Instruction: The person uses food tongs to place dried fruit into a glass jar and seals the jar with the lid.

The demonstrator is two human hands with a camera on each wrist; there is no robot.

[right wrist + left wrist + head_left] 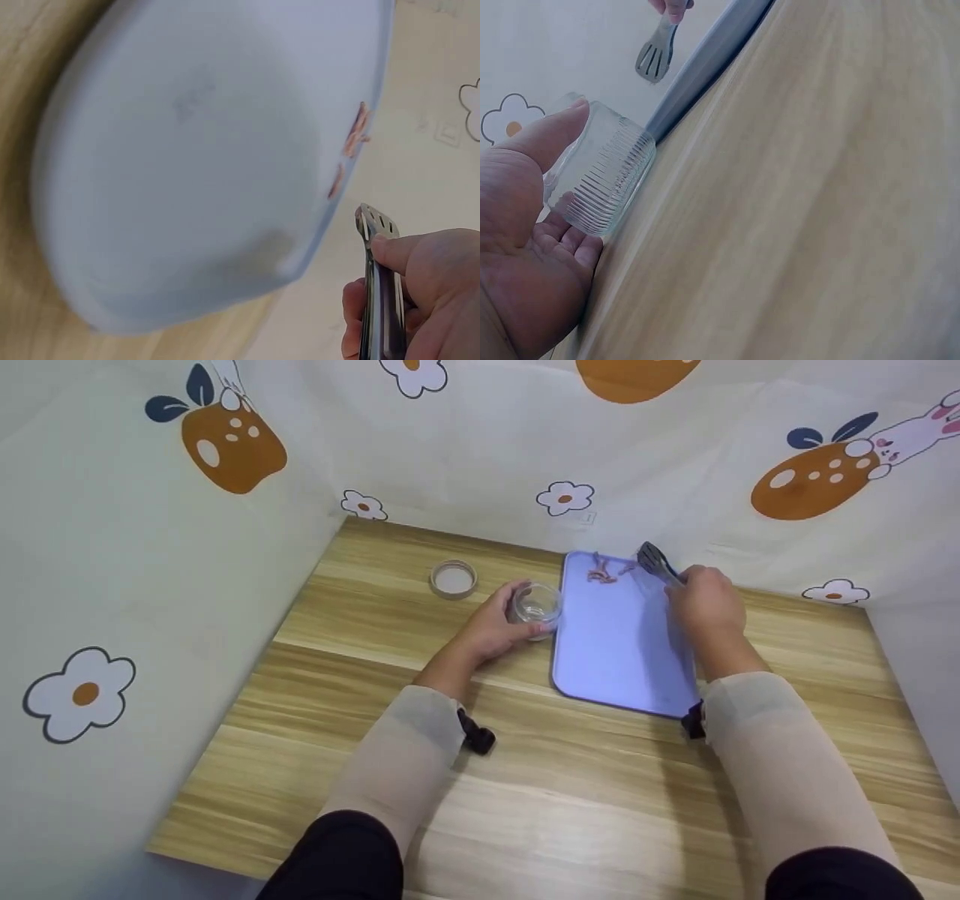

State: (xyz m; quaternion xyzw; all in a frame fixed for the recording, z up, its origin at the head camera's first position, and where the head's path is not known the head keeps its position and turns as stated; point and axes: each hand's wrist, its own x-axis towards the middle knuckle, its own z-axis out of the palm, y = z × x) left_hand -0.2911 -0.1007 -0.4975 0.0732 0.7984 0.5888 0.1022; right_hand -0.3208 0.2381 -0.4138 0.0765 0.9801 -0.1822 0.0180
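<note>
On the worktop [555, 817], a glass jar [541, 598] beside a blue tray [607, 652].
Head view: brown strips [601, 575] lie at the tray's far end; slotted tongs [654, 561] near its far right corner. Left wrist view: the left hand [532, 255] curls thumb and fingers round the jar, probably for steadiness. Right wrist view: the right hand's [442, 289] fingers pinch the tongs, seemingly for control.

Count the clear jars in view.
1: the clear jar, held in the left hand beside the lavender tray. No other shows, though one could be hidden.

Glassy ribbed jar [604, 176], metal tongs [387, 304]
</note>
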